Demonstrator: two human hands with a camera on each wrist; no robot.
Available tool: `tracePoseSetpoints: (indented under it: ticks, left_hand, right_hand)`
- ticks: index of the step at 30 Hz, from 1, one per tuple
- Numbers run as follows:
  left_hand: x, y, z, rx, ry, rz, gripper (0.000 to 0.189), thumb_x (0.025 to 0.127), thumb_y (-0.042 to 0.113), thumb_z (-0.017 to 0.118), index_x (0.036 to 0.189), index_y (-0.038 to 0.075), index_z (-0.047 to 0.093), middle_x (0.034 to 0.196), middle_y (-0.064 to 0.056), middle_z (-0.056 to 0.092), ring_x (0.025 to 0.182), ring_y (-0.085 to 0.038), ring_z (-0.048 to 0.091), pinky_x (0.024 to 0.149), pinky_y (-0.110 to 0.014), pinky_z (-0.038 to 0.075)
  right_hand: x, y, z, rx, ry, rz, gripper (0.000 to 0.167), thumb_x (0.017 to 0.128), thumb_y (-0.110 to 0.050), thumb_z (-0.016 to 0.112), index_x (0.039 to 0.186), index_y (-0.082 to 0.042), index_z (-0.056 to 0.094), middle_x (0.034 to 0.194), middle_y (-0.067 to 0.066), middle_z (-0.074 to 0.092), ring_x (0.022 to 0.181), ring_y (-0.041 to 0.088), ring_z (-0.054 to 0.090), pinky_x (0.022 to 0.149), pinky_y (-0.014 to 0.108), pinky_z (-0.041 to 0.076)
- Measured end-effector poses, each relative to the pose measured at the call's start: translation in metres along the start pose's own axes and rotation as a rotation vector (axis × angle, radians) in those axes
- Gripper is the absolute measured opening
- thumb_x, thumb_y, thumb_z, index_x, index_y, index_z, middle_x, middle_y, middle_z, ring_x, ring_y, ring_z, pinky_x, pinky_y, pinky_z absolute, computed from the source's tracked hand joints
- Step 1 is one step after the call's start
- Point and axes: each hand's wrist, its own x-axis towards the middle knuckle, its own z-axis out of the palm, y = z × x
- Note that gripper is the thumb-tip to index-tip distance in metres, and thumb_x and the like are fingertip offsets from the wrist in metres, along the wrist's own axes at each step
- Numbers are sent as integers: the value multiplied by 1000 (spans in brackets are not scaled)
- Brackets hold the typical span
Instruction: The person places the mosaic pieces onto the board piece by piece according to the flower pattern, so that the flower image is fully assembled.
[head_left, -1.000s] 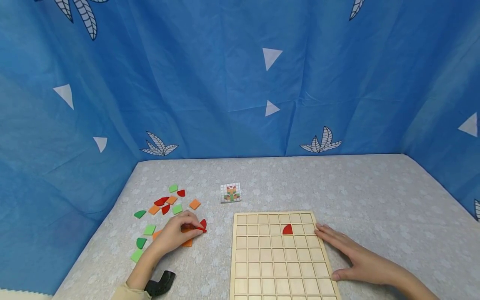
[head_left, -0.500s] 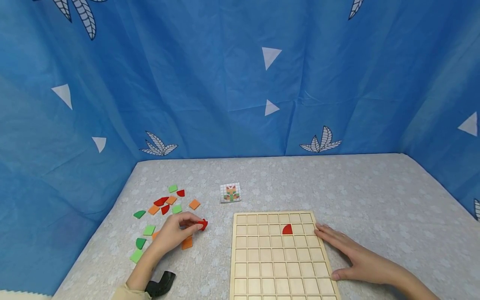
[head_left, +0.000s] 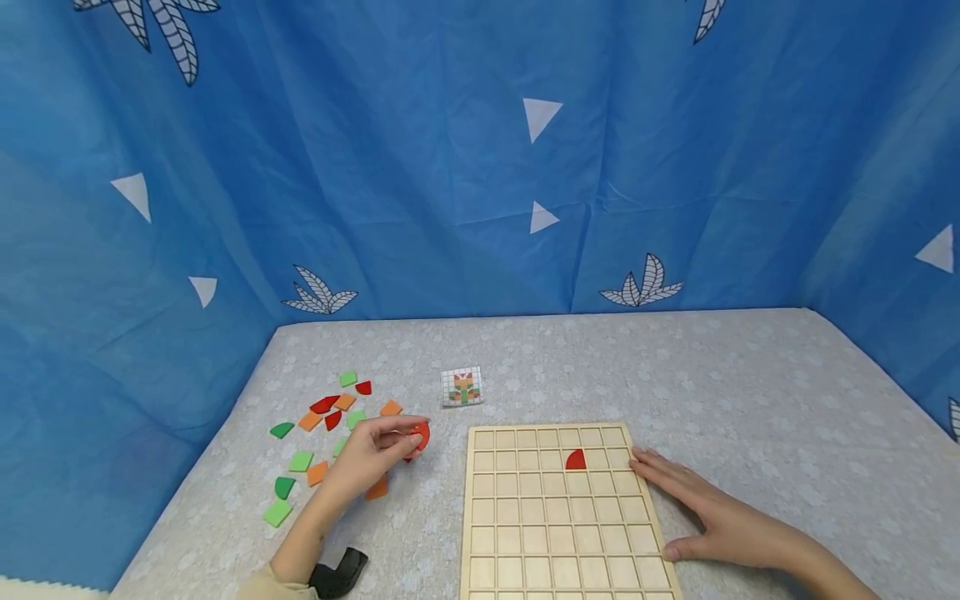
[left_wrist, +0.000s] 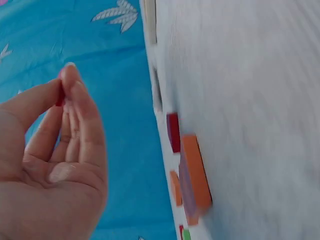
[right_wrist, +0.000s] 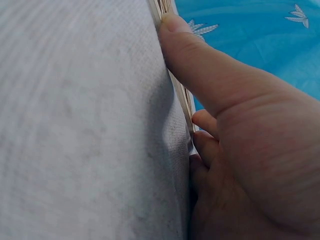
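Note:
My left hand [head_left: 375, 454] pinches a red quarter-circle tile [head_left: 423, 433] between thumb and fingers. In the left wrist view only a sliver of that red tile [left_wrist: 61, 95] shows, and the hand is raised off the tabletop. Under the fingers in the head view, another bit of red is partly hidden. A wooden grid board [head_left: 532, 510] lies to the right, with one red quarter-circle tile [head_left: 576, 459] in a cell near its top. My right hand [head_left: 708, 517] rests along the board's right edge, its fingers and thumb extended against the rim.
Loose green tiles [head_left: 302, 461], orange tiles [head_left: 318, 473] and red tiles [head_left: 326, 404] lie scattered around the left hand. A small pattern card [head_left: 462, 387] sits behind the board. Blue curtain [head_left: 480, 167] closes off the back and sides of the cloth-covered table [head_left: 750, 392].
The left hand has lifted a red tile from the table and shifted slightly right and away from me, uncovering orange and green tiles. The right hand stays on the board's edge.

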Motion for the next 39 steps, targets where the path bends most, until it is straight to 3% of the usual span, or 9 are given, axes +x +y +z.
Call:
tracePoseSetpoints:
  ticks: [7,11,15,19,27,30,34,39]
  left_hand:
    - [10,11,17,-118,-86,59,33,93,7,59,124,-5,57,100,-20,60,85,-29,66,77,-40,51]
    - [18,16,30,-185,-131,96,32,93,3,58,121,-10,53,97,-19,58,86,-32,65,79,-45,50]
    - [26,22,44,-152,-146,121,27,92,4,59,114,-11,55,93,-16,63,84,-33,64,76,-48,50]
    - [32,26,57,-101,-151,141,22,91,8,62,108,-6,60,88,-13,66,82,-37,62,74,-46,50]
    - [41,28,79,-93,-157,128,11,90,5,62,99,-2,63,84,-14,67,79,-36,62,67,-27,48]
    - [45,27,87,-76,-156,132,8,90,6,62,95,1,64,83,-9,66,78,-35,61,66,-28,48]
    - [49,27,92,-36,-152,115,7,89,11,65,93,5,66,84,-3,65,79,-29,62,67,-33,49]
    - [53,27,97,-35,-165,96,8,87,6,66,94,3,66,81,-5,66,77,-29,63,67,-32,50]
  right_hand:
    - [-1,1,0,-6,-7,12,86,79,-29,74,147,-6,27,151,18,19,137,5,10,96,7,11]
    - [-1,0,0,-28,-17,45,86,79,-31,74,148,-9,28,151,16,20,136,4,11,98,14,20]
    - [-2,0,-1,-47,-18,51,87,77,-30,75,148,-10,27,151,16,20,136,3,12,98,21,27]
    - [-3,2,-1,-43,-15,31,88,77,-29,76,148,-8,27,151,17,20,137,5,11,99,19,25]
    - [-4,5,1,-51,-15,32,88,77,-30,75,148,-9,27,151,16,21,137,3,10,99,20,25]
    - [-5,5,1,-35,-15,23,87,78,-29,75,148,-8,27,151,17,20,137,5,10,99,16,21]
    - [-4,3,0,-43,-17,34,87,78,-30,75,148,-9,27,151,16,20,137,4,10,99,20,25]
    - [-3,4,-1,-53,-15,26,87,78,-30,75,148,-9,27,151,16,21,137,4,10,99,19,24]
